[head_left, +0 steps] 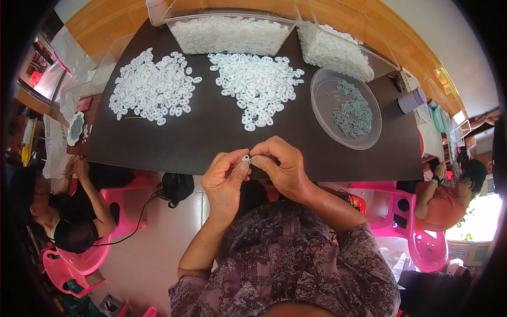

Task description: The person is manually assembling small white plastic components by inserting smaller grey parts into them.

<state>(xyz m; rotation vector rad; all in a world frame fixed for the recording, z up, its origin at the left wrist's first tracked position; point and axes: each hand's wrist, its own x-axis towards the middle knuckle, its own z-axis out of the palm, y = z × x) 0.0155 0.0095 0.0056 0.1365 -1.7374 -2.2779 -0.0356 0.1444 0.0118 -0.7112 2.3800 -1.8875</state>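
My left hand (pixel 224 182) pinches a small white oval plastic piece with a hole (pixel 246 158) between thumb and forefinger, at the table's near edge. Closed right against it is my right hand (pixel 280 166), thumb and forefinger pressed together; whatever they grip is too small to make out. Beyond my hands lies a heap of white two-holed oval pieces (pixel 259 87). A second heap of these pieces (pixel 153 87) spreads to its left. On the right, small grey-green pin-like parts (pixel 354 111) lie in a round clear tray (pixel 323 113).
Two clear bins, one at the back middle (pixel 227 37) and one at the back right (pixel 338 50), hold white pieces. A pale purple cup (pixel 412 100) stands at the dark table's (pixel 174 145) right edge. Other people sit left (pixel 68 216) and right (pixel 443 201) on pink chairs.
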